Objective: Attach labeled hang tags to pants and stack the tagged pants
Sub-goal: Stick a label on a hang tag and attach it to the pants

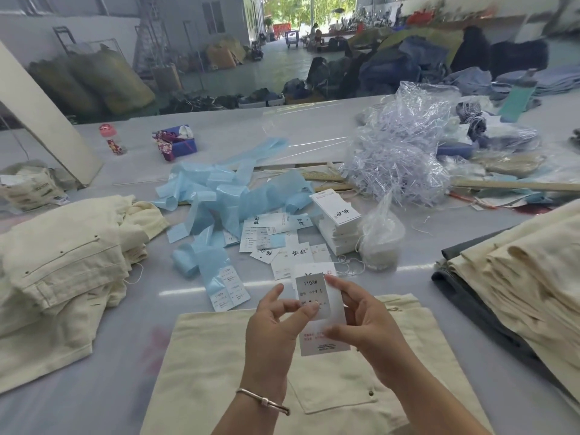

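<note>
My white hang tag (324, 339) with its 1103# L sticker (310, 293) hangs upright above cream pants (219, 356) lying flat, near centre.

A garment factory or finishing warehouse. The long grey work table (125, 356) fills the lower frame, with a heap of cream pants (59, 265) at the left and a folded stack (527, 284) at the right. At centre lie loose hang tags (282, 243), a pile of boxed white tags (339, 224), blue backing strips (219, 196) and a clear bag of plastic fasteners (398, 158). Beyond the table, the upper frame shows a concrete floor, stuffed sacks (94, 80) at upper left, dark clothing mounds (408, 61) at upper right, and an open doorway (301, 17) at top centre
</note>
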`<state>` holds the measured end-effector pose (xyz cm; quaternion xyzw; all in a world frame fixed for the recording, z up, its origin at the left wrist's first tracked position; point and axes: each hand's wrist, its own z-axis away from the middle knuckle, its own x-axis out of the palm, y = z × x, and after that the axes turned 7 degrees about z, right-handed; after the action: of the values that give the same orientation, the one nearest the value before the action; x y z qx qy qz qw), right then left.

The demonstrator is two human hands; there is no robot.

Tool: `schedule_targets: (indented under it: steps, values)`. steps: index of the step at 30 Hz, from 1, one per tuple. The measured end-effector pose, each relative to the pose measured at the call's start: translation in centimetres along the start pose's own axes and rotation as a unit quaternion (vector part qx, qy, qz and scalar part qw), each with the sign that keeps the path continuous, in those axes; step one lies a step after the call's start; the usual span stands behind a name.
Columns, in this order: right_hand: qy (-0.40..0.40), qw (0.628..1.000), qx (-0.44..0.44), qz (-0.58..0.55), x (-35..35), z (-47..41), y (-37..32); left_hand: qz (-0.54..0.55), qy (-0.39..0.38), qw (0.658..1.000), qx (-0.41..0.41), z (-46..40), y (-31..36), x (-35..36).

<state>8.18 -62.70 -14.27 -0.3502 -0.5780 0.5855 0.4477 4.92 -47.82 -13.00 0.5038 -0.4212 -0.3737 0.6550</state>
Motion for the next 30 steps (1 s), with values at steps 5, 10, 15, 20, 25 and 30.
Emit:
schedule_targets:
  steps: [5,10,15,20,25,30]
  values:
    - [-0.008,1.0,-0.014,0.007,-0.7,0.5,-0.3,-0.058,0.035,0.997,0.034,0.6,-0.5,0.9]
    - [-0.016,0.999,-0.029,0.009,-1.0,0.9,-0.4,-0.088,0.039,0.994,0.06,1.2,-1.0,1.5]
    - [-0.017,0.999,-0.046,-0.001,-1.3,1.3,-0.5,-0.103,0.044,0.99,0.081,1.3,-1.2,2.0]
    - [0.003,0.998,-0.068,0.003,-1.3,1.8,-0.4,-0.109,0.038,0.989,0.094,1.7,-1.1,2.7]
    - [0.051,0.995,-0.086,0.014,-1.2,2.0,-0.4,-0.174,0.045,0.973,0.144,2.0,-0.9,3.2]
    - [0.068,0.994,-0.083,-0.004,-1.1,1.7,-0.2,-0.229,0.038,0.956,0.179,2.2,-1.2,3.3]
